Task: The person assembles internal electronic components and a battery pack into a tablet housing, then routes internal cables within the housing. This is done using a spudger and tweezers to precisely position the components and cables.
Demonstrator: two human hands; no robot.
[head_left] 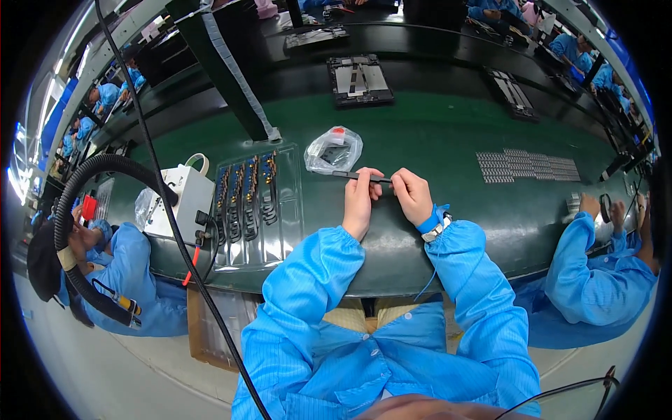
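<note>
A slim black tool (343, 174), broad at its left end and narrower to the right, lies across my fingers above the green mat. My left hand (358, 204) is closed around its middle. At the narrow right end, the fingertips of my right hand (414, 197) are pinched together; whether a small part is also between them is hidden. A blue strap and a watch (437, 228) circle my right wrist. Just beyond my left hand sits a clear plastic bag (334, 150) with dark pieces inside and a red mark.
To the left, a clear tray (280, 241) holds rows of small cable parts, beside a white box (180, 203) with a black hose. Small metal pieces (525, 166) lie in rows at right. A black device frame (360, 80) stands farther back. Co-workers (602, 262) sit on both sides.
</note>
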